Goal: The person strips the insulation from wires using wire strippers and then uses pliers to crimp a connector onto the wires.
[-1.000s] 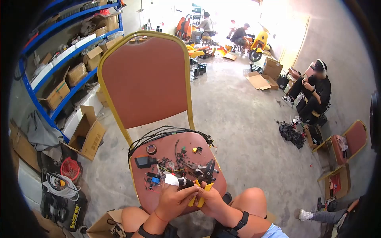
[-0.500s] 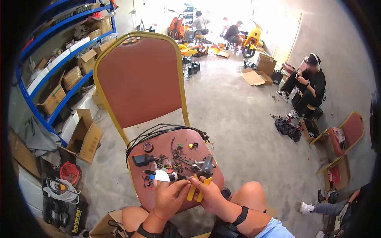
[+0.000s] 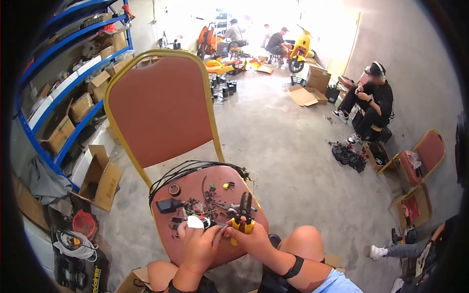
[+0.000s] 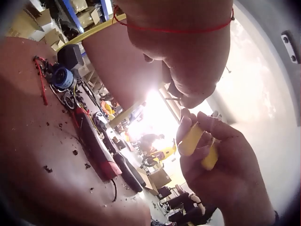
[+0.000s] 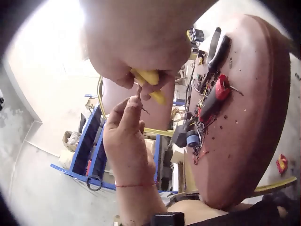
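Note:
My right hand (image 3: 254,240) grips wire strippers (image 3: 245,204) by their yellow handles, the black head pointing away over the chair seat (image 3: 166,227). Close to its left, my left hand (image 3: 199,246) pinches a thin dark wire (image 5: 145,110) between thumb and fingertips. The fingertips of both hands nearly meet at the wire in the right wrist view. A white piece (image 3: 195,222) shows at the left fingers in the head view. On the seat lie a red-and-black handle (image 5: 216,98), a blue round part (image 4: 62,77), and scattered wire scraps.
A tape roll (image 3: 174,189), a black block (image 3: 169,205) and a bundle of black cables (image 3: 195,165) lie on the seat. The chair back (image 3: 159,110) rises behind. Blue shelves (image 3: 73,127) stand left; a seated person (image 3: 373,100) is at right.
The left hand has drawn slightly away from the wire strippers' handles. The strippers' head has swung left, now pointing more straight ahead. The head view has shifted, moving the room leftward in frame.

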Available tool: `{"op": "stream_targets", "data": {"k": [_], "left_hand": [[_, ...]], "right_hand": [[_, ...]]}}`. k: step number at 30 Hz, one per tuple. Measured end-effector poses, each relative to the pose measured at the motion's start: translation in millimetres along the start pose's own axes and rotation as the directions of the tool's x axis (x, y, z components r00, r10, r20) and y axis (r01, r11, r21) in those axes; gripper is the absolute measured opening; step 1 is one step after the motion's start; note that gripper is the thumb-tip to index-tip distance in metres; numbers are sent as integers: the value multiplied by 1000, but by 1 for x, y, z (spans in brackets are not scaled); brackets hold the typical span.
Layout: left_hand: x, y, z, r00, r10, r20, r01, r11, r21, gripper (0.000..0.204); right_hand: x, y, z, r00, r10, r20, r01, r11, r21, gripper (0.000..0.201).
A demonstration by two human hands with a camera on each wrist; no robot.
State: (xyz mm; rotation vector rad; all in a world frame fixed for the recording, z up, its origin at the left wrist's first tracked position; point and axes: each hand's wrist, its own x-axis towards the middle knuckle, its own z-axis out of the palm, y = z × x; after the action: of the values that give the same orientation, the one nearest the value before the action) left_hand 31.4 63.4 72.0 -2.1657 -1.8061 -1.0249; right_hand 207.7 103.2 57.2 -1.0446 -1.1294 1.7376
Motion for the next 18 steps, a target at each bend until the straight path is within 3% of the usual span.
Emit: {"op": "stream_targets", "data": {"k": [2, 5, 8, 11, 18], "left_hand": [[0, 2, -2, 1000, -7, 12, 7, 1000, -10, 14], [-3, 1, -2, 999, 2, 42, -1, 1000, -26, 15], [1, 4, -4, 996, 76, 35, -76, 997, -6, 14], [1, 6, -5, 995, 61, 73, -57, 997, -44, 15], [-2, 0, -6, 988, 96, 120, -80, 989, -128, 16]], "right_hand": [[1, 1, 1, 1000, 7, -2, -7, 999, 51, 27], [-4, -16, 2, 999, 24, 33, -21, 996, -89, 27], [1, -7, -6, 994, 93, 60, -87, 991, -100, 28], [0, -33, -9, 973, 204, 105, -187, 971, -153, 29], [3, -21, -19, 937, 306, 169, -277, 945, -173, 30]]}}
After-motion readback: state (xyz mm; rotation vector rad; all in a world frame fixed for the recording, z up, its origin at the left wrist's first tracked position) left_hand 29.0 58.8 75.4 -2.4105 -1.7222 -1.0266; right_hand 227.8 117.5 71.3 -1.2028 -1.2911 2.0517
